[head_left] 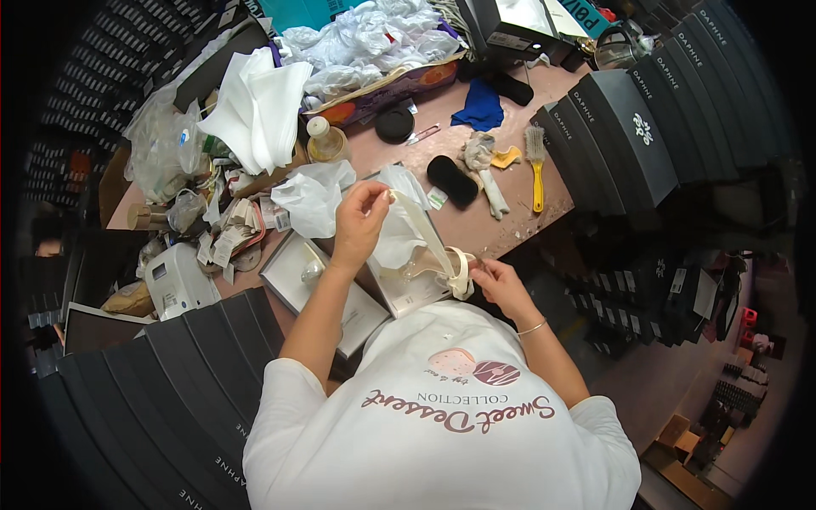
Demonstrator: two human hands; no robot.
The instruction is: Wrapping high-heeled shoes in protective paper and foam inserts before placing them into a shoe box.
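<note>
The left hand (pixel 357 228) pinches a pale strip (pixel 427 236) running down to the cream shoe (pixel 460 274), which the right hand's (pixel 503 291) fingers grip beside an open box (pixel 416 297) containing white paper (pixel 398 238). A purple-edged carton (pixel 425 79) brims with crumpled white wrapping (pixel 357 44).

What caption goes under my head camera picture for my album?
Left hand and right hand hold a cream shoe at a cluttered pink table between dark boxes.
</note>
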